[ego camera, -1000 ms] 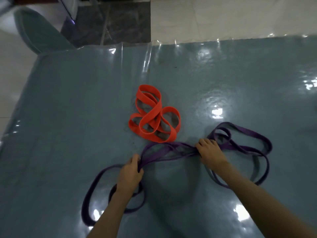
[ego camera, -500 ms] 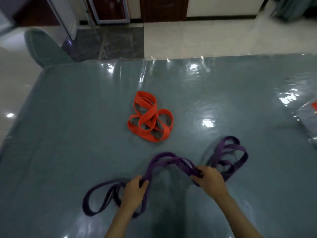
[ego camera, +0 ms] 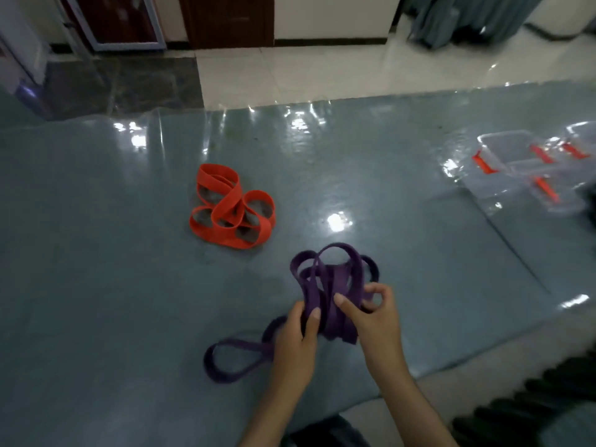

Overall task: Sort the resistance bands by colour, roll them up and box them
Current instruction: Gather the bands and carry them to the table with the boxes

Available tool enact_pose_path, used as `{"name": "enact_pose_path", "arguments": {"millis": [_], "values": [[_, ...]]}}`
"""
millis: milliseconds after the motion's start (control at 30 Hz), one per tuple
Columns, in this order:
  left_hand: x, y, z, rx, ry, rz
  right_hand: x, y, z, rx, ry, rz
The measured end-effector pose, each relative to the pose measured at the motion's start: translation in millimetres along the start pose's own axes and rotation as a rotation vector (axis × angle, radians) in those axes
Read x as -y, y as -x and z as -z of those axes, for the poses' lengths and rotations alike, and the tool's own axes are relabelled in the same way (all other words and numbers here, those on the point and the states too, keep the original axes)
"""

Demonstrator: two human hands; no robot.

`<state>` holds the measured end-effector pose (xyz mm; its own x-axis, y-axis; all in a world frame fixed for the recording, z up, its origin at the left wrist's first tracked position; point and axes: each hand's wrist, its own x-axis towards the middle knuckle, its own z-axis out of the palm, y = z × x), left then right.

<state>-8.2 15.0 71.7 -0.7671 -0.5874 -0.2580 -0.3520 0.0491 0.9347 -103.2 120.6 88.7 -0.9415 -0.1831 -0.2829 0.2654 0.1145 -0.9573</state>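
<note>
The tabletop (ego camera: 96, 253) has a shiny blue-grey cover. At its far right stand clear plastic boxes (ego camera: 503, 156) with orange clips. The orange band (ego camera: 232, 208) lies coiled in the middle, apart from both hands. The purple band (ego camera: 329, 285) is bunched between the left hand (ego camera: 296, 337) and right hand (ego camera: 374, 317); each grip is curled around its strands, and one loop trails to the left.

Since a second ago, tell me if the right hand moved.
Yes. The right hand closed in on the left hand, bunching the purple band; the orange band lay unmoved.
</note>
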Motion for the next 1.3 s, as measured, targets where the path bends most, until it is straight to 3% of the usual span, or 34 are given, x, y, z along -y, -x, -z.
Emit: {"name": "enact_pose_path", "arguments": {"millis": [167, 300, 467, 667, 767, 833, 1300], "values": [[-13, 12, -28, 0.295, 0.160, -0.049, 14, 14, 43, -0.105, -0.076, 0.009], [-22, 16, -63, 0.479, 0.115, -0.079, 23, 15, 79, -0.126, -0.026, 0.074], [-44, 7, -123, 0.448, 0.097, -0.128, 30, 3, 136, 0.036, -0.070, 0.140], [-97, -3, -217, 0.437, 0.150, -0.199, 28, -34, 224, -0.063, 0.014, 0.197], [-133, -9, -273, 0.417, 0.159, -0.238, 27, -55, 279, 0.095, -0.118, 0.110], [-157, -15, -311, 0.407, 0.196, -0.246, 28, -66, 312, 0.162, -0.081, 0.131], [-260, -24, -522, 0.407, 0.608, -0.090, 48, -167, 507, -0.121, 0.239, 0.314]]}}
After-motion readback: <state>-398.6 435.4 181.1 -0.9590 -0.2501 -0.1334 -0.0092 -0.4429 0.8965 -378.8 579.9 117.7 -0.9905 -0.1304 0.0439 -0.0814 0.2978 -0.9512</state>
